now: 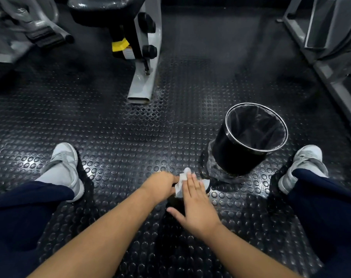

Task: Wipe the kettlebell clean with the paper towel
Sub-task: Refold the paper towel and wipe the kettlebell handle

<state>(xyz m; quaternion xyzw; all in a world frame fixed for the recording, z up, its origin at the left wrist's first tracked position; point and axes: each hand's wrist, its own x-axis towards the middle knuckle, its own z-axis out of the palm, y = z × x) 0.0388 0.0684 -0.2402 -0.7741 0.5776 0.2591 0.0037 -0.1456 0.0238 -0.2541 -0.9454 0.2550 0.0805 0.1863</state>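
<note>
Black studded rubber flooring (114, 125) fills my view, with gym machine frames (142, 77) along the top and a lined black bin (244, 145) at centre right. Low in the centre the dark kettlebell (174, 201) sits on the floor between the person's spread legs, mostly hidden under both hands. The left hand (160, 183) is curled, I think round its handle, while the right hand (194, 205) lies flat with its fingers straight, pressing the white paper towel (181, 182) onto it.
</note>
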